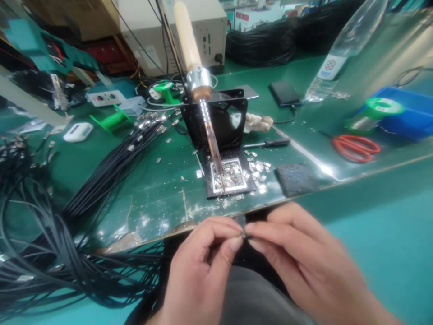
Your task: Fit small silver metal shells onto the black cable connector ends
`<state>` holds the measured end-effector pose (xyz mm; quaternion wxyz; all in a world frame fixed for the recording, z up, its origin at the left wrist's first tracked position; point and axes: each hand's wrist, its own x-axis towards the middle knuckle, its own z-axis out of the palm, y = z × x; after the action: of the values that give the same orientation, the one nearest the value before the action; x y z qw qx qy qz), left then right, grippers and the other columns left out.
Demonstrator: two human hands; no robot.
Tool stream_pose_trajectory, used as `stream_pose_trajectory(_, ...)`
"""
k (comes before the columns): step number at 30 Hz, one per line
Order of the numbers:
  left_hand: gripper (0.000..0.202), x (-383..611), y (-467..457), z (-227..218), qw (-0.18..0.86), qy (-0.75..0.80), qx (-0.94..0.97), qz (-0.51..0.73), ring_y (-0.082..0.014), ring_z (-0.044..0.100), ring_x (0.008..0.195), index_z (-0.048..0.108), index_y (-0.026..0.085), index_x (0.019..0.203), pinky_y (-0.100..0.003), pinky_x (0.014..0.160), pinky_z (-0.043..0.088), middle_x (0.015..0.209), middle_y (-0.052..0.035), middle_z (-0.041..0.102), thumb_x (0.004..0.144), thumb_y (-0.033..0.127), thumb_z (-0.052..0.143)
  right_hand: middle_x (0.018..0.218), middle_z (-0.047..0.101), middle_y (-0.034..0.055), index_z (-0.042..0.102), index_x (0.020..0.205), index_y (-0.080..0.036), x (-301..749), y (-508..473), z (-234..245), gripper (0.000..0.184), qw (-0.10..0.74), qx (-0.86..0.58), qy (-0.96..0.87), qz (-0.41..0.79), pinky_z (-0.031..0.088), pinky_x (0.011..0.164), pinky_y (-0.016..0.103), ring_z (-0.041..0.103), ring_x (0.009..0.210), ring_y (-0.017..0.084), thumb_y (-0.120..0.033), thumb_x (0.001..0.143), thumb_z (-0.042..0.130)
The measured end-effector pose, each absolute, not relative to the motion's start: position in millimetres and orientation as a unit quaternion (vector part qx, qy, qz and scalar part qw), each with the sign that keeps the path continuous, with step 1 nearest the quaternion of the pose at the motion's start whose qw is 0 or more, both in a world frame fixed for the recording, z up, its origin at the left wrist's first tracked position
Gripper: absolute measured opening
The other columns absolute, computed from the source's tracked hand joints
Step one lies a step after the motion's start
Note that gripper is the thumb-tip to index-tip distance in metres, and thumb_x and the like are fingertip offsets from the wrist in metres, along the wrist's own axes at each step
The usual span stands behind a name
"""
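My left hand (pixel 206 257) and my right hand (pixel 301 253) meet just below the table's front edge. Thumb and fingers of each are pinched together, fingertips almost touching. Between them is a tiny dark and shiny piece (pixel 243 234), too small and blurred to name. Past the hands, a soldering iron (pixel 209 126) with a wooden handle slants down, its tip over a small framed tray (pixel 213 180) of metal bits. Small silvery pieces (pixel 259 171) lie scattered to the right of that tray.
Bundles of black cables (pixel 111 167) spread over the left side and hang off the edge. A black fan (pixel 216 122) stands behind the tray. Rightward are a dark pad (pixel 294 178), red-handled scissors (pixel 356 148), a solder spool (pixel 379 110), a blue bin (pixel 414 108) and a plastic bottle (pixel 341 54).
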<state>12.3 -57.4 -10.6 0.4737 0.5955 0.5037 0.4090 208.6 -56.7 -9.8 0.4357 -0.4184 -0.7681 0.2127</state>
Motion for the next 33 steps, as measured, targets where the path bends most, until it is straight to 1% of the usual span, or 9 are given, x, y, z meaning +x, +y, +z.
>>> stream_pose_trajectory(7, 0.016, 13, -60, -16, 0.452, 0.484, 0.632, 0.403, -0.011, 0.072, 0.094, 0.073, 0.022, 0.094, -0.019, 0.086, 0.057, 0.099, 0.001, 0.075, 0.103, 0.015, 0.061, 0.087, 0.061, 0.002, 0.069, 0.105, -0.02, 206, -55, -16, 0.02, 0.405, -0.404, -0.794, 0.204, 0.054, 0.062, 0.022, 0.064, 0.072, 0.013, -0.008, 0.106, 0.053)
stream_pose_trajectory(12, 0.016, 11, -59, -13, 0.455, 0.472, 0.659, 0.368, -0.0132, 0.07, 0.102, 0.073, 0.021, 0.1, -0.022, 0.094, 0.055, 0.109, -0.0024, 0.073, 0.105, 0.018, 0.059, 0.093, 0.063, 0.0044, 0.065, 0.111, -0.017, 211, -54, -26, 0.022, 0.38, -0.377, -0.83, 0.158, 0.051, 0.07, 0.029, 0.059, 0.079, 0.016, -0.005, 0.105, 0.048)
stream_pose_trajectory(14, 0.021, 11, -58, -11, 0.499, 0.479, 0.644, 0.328, -0.014, 0.069, 0.095, 0.074, 0.02, 0.096, -0.023, 0.088, 0.056, 0.103, -0.0031, 0.071, 0.107, 0.024, 0.056, 0.094, 0.064, 0.0049, 0.064, 0.113, -0.017, 213, -54, -29, 0.023, 0.361, -0.376, -0.843, 0.131, 0.05, 0.07, 0.031, 0.057, 0.079, 0.017, -0.005, 0.105, 0.046)
stream_pose_trajectory(17, 0.032, 15, -59, -12, 0.574, 0.502, 0.58, 0.287, -0.0138, 0.066, 0.079, 0.072, 0.019, 0.082, -0.023, 0.073, 0.055, 0.085, -0.0022, 0.067, 0.107, 0.031, 0.055, 0.089, 0.061, 0.0042, 0.063, 0.109, -0.017, 211, -55, -34, 0.019, 0.344, -0.389, -0.848, 0.101, 0.049, 0.065, 0.031, 0.056, 0.074, 0.018, -0.007, 0.105, 0.047)
stream_pose_trajectory(19, 0.029, 19, -61, -16, 0.597, 0.519, 0.531, 0.304, -0.0136, 0.066, 0.076, 0.071, 0.018, 0.083, -0.024, 0.071, 0.056, 0.087, -0.0026, 0.068, 0.105, 0.031, 0.058, 0.088, 0.058, 0.0036, 0.062, 0.106, -0.018, 207, -57, -38, 0.015, 0.35, -0.415, -0.833, 0.105, 0.049, 0.062, 0.03, 0.057, 0.072, 0.017, -0.011, 0.107, 0.048)
stream_pose_trajectory(24, 0.021, 29, -70, -26, 0.558, 0.53, 0.523, 0.368, -0.0122, 0.068, 0.073, 0.07, 0.018, 0.087, -0.024, 0.068, 0.06, 0.099, -0.0038, 0.067, 0.103, 0.026, 0.059, 0.083, 0.054, 0.0007, 0.057, 0.089, -0.022, 187, -70, -43, 0.024, 0.418, -0.511, -0.719, 0.218, 0.05, 0.055, 0.025, 0.059, 0.065, 0.014, -0.022, 0.111, 0.048)
stream_pose_trajectory(29, 0.023, 31, -72, -29, 0.485, 0.539, 0.582, 0.367, -0.0166, 0.071, 0.088, 0.072, 0.02, 0.09, -0.026, 0.077, 0.063, 0.106, -0.0068, 0.069, 0.105, 0.028, 0.058, 0.076, 0.057, -0.0005, 0.056, 0.087, -0.022, 172, -80, -37, 0.031, 0.454, -0.541, -0.513, 0.487, 0.055, 0.054, 0.022, 0.059, 0.063, 0.014, -0.041, 0.111, 0.05)
stream_pose_trajectory(31, 0.025, 28, -71, -27, 0.49, 0.537, 0.585, 0.359, -0.0162, 0.07, 0.085, 0.072, 0.019, 0.087, -0.024, 0.073, 0.061, 0.102, -0.0064, 0.069, 0.105, 0.031, 0.059, 0.071, 0.056, -0.0017, 0.058, 0.086, -0.022, 176, -79, -32, 0.035, 0.442, -0.533, -0.471, 0.546, 0.052, 0.05, 0.021, 0.056, 0.059, 0.013, -0.047, 0.11, 0.052)
stream_pose_trajectory(33, 0.027, 24, -69, -23, 0.531, 0.545, 0.557, 0.332, -0.0132, 0.066, 0.071, 0.072, 0.02, 0.087, -0.021, 0.063, 0.057, 0.089, -0.0035, 0.068, 0.105, 0.037, 0.06, 0.07, 0.059, -0.0017, 0.064, 0.089, -0.021, 187, -77, -27, 0.031, 0.434, -0.549, -0.505, 0.505, 0.051, 0.048, 0.02, 0.055, 0.056, 0.012, -0.043, 0.108, 0.056)
